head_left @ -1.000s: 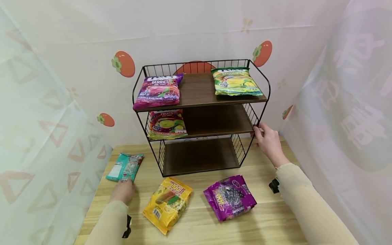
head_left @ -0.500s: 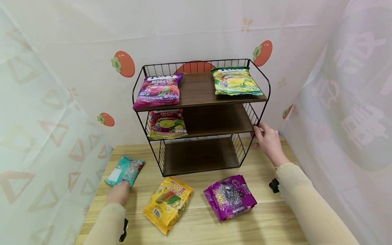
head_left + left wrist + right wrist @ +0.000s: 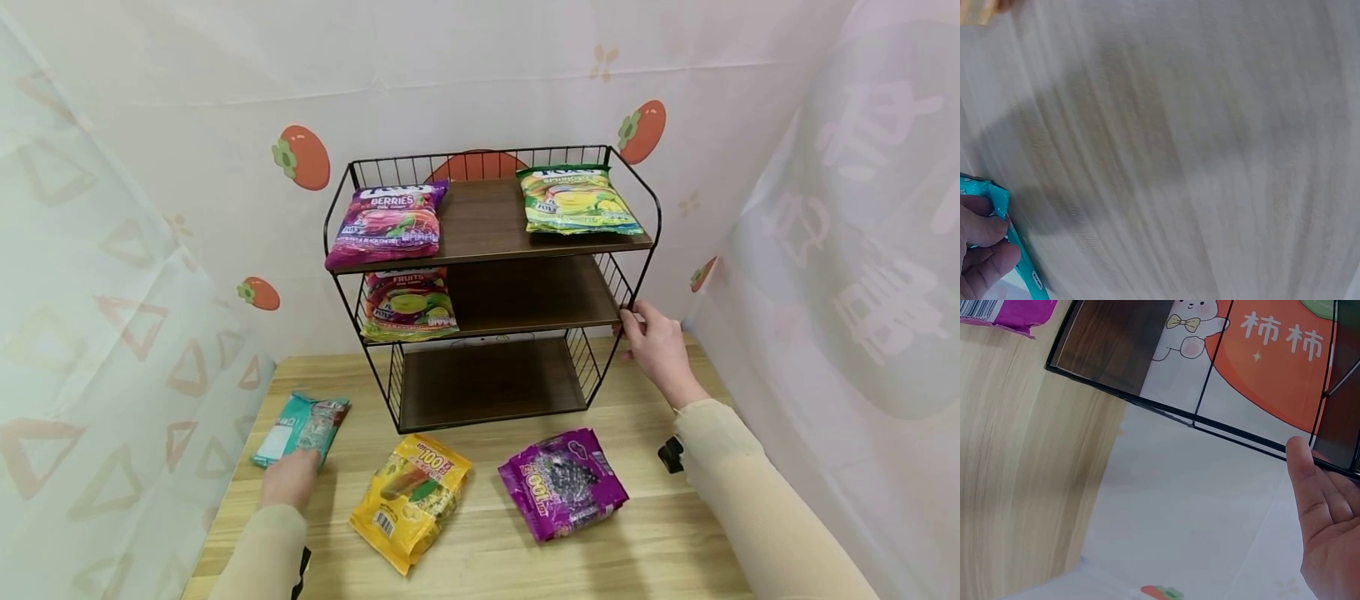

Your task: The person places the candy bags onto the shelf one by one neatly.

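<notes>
A teal packet [image 3: 300,427] was seen at the left side of the wooden table [image 3: 480,575], to the left of a black wire rack [image 3: 495,379] with 3 brown shelves. The packet was glossy and flat, with a pale rectangle on its left part and a reddish area at its far right corner; its small print could not be read. Whether it rested fully on the table could not be told. Its near edge was pinched between the thumb and the fingers of the left hand [image 3: 290,479]. By the right hand [image 3: 660,346], the right post of the rack was gripped. A yellow bag [image 3: 412,500] and a purple bag [image 3: 564,485] were placed nearer than the rack.

Compared with 1.0 s earlier, the packet had been brought nearer and slightly leftward, together with the left hand. The right hand, the rack and the 2 bags had not been displaced.
</notes>
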`<state>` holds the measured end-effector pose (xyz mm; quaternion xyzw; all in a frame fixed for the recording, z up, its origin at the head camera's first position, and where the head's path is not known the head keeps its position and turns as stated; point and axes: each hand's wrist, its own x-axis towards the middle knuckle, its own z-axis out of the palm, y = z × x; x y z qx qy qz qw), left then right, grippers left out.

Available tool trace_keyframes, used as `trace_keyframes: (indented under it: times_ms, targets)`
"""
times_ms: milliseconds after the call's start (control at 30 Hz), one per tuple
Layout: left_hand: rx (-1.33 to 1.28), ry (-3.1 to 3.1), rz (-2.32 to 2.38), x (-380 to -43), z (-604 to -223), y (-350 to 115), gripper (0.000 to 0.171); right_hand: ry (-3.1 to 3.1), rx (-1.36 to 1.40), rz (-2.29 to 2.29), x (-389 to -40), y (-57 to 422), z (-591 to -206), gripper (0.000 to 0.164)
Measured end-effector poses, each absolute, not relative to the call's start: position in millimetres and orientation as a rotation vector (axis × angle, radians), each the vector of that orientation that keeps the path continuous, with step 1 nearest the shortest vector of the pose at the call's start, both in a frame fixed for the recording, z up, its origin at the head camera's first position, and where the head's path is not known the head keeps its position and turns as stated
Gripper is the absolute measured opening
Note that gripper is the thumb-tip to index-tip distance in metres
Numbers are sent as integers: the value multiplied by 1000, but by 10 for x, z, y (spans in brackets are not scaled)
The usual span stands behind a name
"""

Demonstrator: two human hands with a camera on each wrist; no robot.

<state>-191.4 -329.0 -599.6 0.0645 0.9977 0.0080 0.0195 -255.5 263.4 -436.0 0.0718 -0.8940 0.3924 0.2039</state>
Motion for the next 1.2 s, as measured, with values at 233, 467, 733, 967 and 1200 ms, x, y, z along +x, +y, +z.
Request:
trace_keyframes:
  times_ms: [233,467,733,967,1200]
  targets:
    - [258,3117,-57,-1853,-6021,-3284,9,-2492,197,1116,-2562,2630,-4368,28]
    - [389,3163,-251,-1822,-6008,-3271,12,-2499,195,1135,-2558,2629,-4370,28]
    - [619,3249,-341,-1812,-5937,-3311,24,-2503,185,1131,-2541,2622,-4356,28]
    - [844,3378,-421,-1819,-5848,-3366,26,-2513,179,1119,-2537,2619,-4351,28]
    - [1072,3494,-409,-1871,-5737,-3359,24,-2517,180,1105,-2537,2624,-4350,29]
